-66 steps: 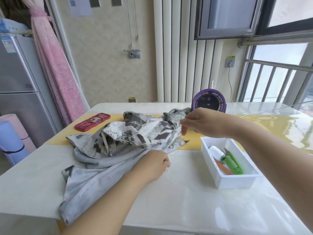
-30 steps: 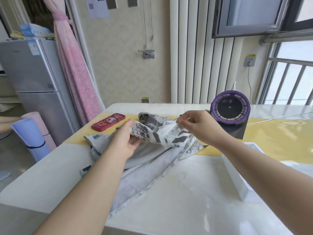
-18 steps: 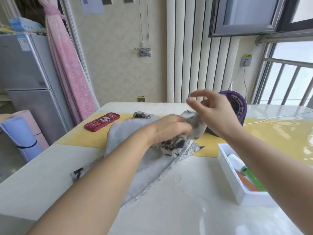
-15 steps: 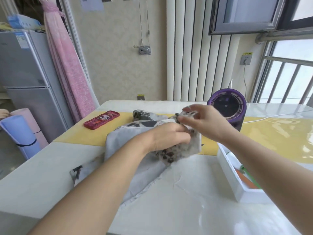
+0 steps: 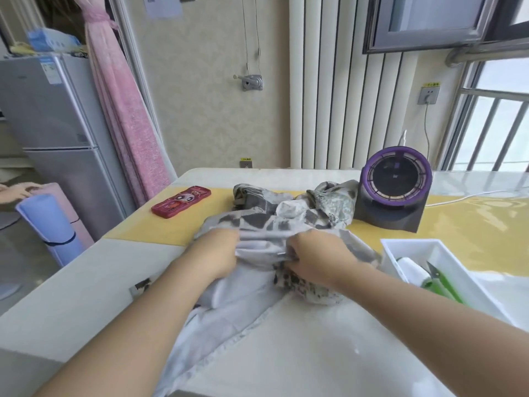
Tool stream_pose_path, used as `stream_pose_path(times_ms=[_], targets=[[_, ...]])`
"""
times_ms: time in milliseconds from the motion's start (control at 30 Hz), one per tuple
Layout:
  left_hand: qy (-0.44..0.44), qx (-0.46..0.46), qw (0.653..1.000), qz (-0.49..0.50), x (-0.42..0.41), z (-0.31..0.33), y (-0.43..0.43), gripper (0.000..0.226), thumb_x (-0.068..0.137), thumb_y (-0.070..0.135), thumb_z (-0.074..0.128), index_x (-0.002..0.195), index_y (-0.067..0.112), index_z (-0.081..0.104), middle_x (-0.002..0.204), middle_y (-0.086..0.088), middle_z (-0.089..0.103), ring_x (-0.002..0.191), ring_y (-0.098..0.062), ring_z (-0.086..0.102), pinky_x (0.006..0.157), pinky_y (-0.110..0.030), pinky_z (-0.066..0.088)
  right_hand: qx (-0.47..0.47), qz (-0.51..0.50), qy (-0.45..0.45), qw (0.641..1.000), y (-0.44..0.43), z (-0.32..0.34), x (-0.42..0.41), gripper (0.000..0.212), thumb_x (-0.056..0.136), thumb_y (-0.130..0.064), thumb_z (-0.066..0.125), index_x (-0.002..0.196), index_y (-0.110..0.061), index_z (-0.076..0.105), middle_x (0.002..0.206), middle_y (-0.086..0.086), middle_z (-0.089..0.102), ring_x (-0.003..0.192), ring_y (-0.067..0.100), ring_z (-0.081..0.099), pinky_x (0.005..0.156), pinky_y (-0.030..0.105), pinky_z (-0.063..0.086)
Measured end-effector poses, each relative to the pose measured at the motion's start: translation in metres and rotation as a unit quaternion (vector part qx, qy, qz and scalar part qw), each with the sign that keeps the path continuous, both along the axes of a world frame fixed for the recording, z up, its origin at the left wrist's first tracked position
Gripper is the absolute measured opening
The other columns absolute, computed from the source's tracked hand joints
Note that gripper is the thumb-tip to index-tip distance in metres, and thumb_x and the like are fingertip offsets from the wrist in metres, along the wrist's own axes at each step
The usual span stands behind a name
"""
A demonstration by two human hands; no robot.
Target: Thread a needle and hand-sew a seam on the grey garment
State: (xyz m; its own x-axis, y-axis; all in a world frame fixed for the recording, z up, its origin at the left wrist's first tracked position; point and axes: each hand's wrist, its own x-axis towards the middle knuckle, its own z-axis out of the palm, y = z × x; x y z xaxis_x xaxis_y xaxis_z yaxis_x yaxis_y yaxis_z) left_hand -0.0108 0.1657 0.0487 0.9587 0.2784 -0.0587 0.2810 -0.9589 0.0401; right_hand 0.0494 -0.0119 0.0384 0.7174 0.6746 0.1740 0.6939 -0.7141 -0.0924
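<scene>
The grey patterned garment (image 5: 252,299) lies bunched on the white table (image 5: 300,353), plain grey underside facing me near the front. My left hand (image 5: 217,253) grips a fold of the cloth at its left. My right hand (image 5: 312,259) grips the same fold a short way to the right, fingers curled into the fabric. A thin glint at my right fingertips may be the needle; I cannot tell. No thread shows.
A white tray (image 5: 412,247) at the right holds a white thread spool (image 5: 412,270) and green snips (image 5: 443,282). A purple-rimmed fan (image 5: 395,190) stands behind the garment. A red phone case (image 5: 181,202) lies on the yellow runner (image 5: 472,222).
Both hands have dropped lower and come toward me with the cloth. My right hand, raised above the garment a moment ago, now grips the fold beside my left hand.
</scene>
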Motion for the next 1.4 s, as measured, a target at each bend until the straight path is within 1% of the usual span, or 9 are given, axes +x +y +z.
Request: stream_pose_path(times_ms=[133, 267, 333, 400, 600, 800, 1000, 1233, 1400], targets=[[-0.215, -0.15, 0.965, 0.004, 0.028, 0.021, 0.0, 0.017, 0.083, -0.001, 0.049, 0.087, 0.014, 0.057, 0.093, -0.01, 0.067, 0.091, -0.027, 0.063, 0.066, -0.029, 0.04, 0.155, -0.029, 0.06, 0.986, -0.025, 0.044, 0.033, 0.032, 0.086, -0.025, 0.06, 0.059, -0.021, 0.042, 0.06, -0.004, 0.046, 0.064, 0.024, 0.048, 0.054, 0.032, 0.034], [-0.433, -0.108, 0.885, -0.135, 0.061, 0.044, -0.03, 0.04, 0.087, 0.003, 0.054, 0.125, 0.014, 0.054, 0.135, -0.012, 0.042, 0.116, -0.03, 0.05, 0.098, -0.037, 0.038, 0.262, -0.089, -0.058, 0.959, -0.049, 0.076, 0.064, 0.026, 0.086, -0.022, 0.058, 0.062, -0.017, 0.047, 0.057, 0.001, 0.048, 0.062, 0.027, 0.048, 0.05, 0.031, 0.033], [-0.371, -0.057, 0.907, -0.19, 0.077, 0.04, -0.04, 0.066, 0.089, 0.006, 0.056, 0.146, 0.024, 0.029, 0.157, -0.009, 0.005, 0.124, -0.026, 0.047, 0.104, -0.038, 0.036, 0.22, -0.152, -0.12, 0.956, -0.06, 0.073, 0.082, 0.009, 0.087, -0.02, 0.052, 0.088, -0.014, 0.059, 0.071, 0.007, 0.058, 0.07, 0.031, 0.053, 0.052, 0.032, 0.034], [-0.259, -0.019, 0.938, -0.23, 0.089, 0.03, -0.04, 0.073, 0.09, 0.005, 0.054, 0.149, 0.03, 0.019, 0.157, -0.002, -0.009, 0.109, -0.027, 0.059, 0.095, -0.042, 0.045, 0.128, -0.215, -0.108, 0.962, -0.069, 0.062, 0.093, 0.037, 0.088, -0.016, 0.05, 0.125, -0.017, 0.05, 0.096, 0.013, 0.065, 0.084, 0.034, 0.059, 0.059, 0.032, 0.039], [-0.371, -0.265, 0.858, -0.237, 0.078, 0.027, -0.048, 0.028, 0.08, -0.008, 0.044, 0.084, 0.018, 0.056, 0.086, 0.012, 0.052, 0.07, -0.019, 0.065, 0.067, -0.029, 0.047, 0.149, -0.094, -0.103, 0.979, -0.053, 0.039, 0.064, 0.022, 0.086, -0.026, 0.051, 0.105, -0.031, 0.059, 0.087, 0.0, 0.065, 0.086, 0.025, 0.06, 0.062, 0.028, 0.038], [0.016, -0.25, 0.952, -0.176, 0.066, 0.015, -0.046, 0.032, 0.088, 0.001, 0.041, 0.1, 0.019, 0.064, 0.099, 0.003, 0.067, 0.083, -0.009, 0.064, 0.066, -0.014, 0.043, -0.057, -0.049, 0.0, 0.997, -0.04, 0.006, 0.072, 0.02, 0.088, -0.029, 0.051, 0.103, -0.034, 0.063, 0.095, 0.0, 0.062, 0.098, 0.023, 0.058, 0.071, 0.028, 0.032], [-0.125, -0.111, 0.972, -0.167, 0.096, 0.001, -0.038, 0.07, 0.088, 0.012, 0.05, 0.147, 0.034, 0.022, 0.158, 0.003, -0.008, 0.144, -0.025, 0.014, 0.112, -0.04, 0.029, -0.04, -0.107, -0.075, 0.991, -0.036, 0.005, 0.098, 0.043, 0.081, -0.028, 0.061, 0.117, -0.021, 0.039, 0.106, 0.002, 0.06, 0.098, 0.034, 0.056, 0.068, 0.034, 0.036], [-0.323, -0.044, 0.908, -0.263, 0.087, -0.018, -0.06, 0.01, 0.082, 0.009, 0.057, 0.089, 0.014, 0.062, 0.096, -0.006, 0.053, 0.08, -0.029, 0.057, 0.063, -0.04, 0.048, -0.164, -0.134, -0.095, 0.973, -0.045, -0.002, 0.116, 0.02, 0.089, -0.022, 0.052, 0.107, -0.017, 0.06, 0.104, 0.006, 0.062, 0.099, 0.031, 0.059, 0.069, 0.031, 0.042], [-0.25, -0.1, 0.902, -0.337, 0.068, -0.029, -0.071, 0.017, 0.088, 0.027, 0.053, 0.101, 0.022, 0.064, 0.088, 0.006, 0.062, 0.074, -0.019, 0.06, 0.064, -0.035, 0.05, -0.031, -0.093, 0.0, 0.995, -0.055, 0.02, 0.103, 0.039, 0.089, -0.037, 0.05, 0.058, -0.016, 0.043, 0.06, 0.001, 0.043, 0.064, 0.023, 0.045, 0.051, 0.028, 0.03]])
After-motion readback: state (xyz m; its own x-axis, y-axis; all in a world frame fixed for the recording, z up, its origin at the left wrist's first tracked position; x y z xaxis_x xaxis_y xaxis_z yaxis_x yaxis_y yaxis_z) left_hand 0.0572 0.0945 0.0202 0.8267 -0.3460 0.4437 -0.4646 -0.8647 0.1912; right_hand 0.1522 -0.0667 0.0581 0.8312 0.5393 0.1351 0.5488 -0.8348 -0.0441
